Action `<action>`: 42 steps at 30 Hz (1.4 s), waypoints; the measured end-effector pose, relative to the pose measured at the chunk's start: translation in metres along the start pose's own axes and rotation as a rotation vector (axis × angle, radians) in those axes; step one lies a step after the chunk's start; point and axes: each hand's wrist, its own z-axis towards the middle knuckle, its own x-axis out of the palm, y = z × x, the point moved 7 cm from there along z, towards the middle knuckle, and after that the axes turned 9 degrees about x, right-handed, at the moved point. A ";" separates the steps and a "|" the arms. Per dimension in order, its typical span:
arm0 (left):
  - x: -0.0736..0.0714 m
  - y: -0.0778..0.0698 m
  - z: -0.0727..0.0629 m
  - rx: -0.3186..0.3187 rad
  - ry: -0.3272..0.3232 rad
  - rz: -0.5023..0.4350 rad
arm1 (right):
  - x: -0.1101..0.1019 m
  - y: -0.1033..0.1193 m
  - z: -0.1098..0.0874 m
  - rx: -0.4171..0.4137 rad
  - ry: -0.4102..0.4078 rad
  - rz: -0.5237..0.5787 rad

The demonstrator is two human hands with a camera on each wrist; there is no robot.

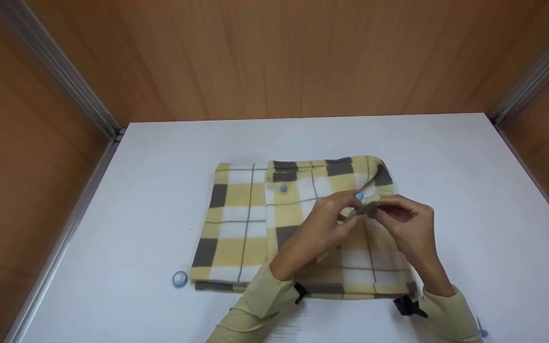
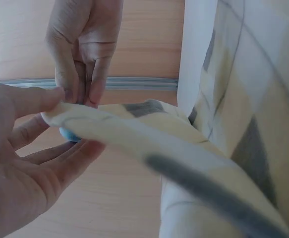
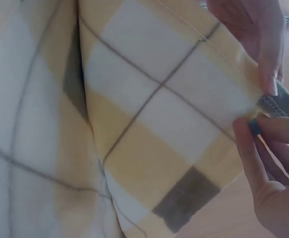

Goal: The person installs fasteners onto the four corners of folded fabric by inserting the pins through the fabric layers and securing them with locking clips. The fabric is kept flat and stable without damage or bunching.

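A folded yellow, white and grey plaid cloth lies on the white table. My left hand pinches its lifted edge between thumb and fingers, near the right side. Close beside it, my right hand pinches a small blue piece at the same edge, seen in the right wrist view. Part of a blue round piece shows below the cloth edge in the left wrist view; the rest is hidden by cloth and fingers. A light-blue piece also shows just above the fingers in the head view.
A blue round button sits on the cloth's upper middle. On the table, a blue ring-shaped cap lies left of the cloth, and a blue pin with a thin spike near the right front. Wood-grain panels surround the table.
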 end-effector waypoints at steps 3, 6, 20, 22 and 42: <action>-0.008 0.003 -0.001 -0.056 -0.004 -0.023 | 0.003 0.000 0.002 0.006 0.029 0.020; -0.016 0.006 0.000 -0.075 -0.022 -0.027 | 0.004 -0.001 0.004 0.013 0.044 0.037; -0.063 0.034 -0.003 -0.087 -0.101 -0.062 | 0.005 -0.004 0.004 0.008 0.093 0.000; -0.073 0.039 -0.006 -0.091 -0.106 -0.055 | 0.005 -0.005 0.004 0.021 0.097 -0.028; -0.110 0.138 -0.054 -0.573 -0.225 0.008 | 0.001 -0.013 -0.006 0.194 0.149 -0.165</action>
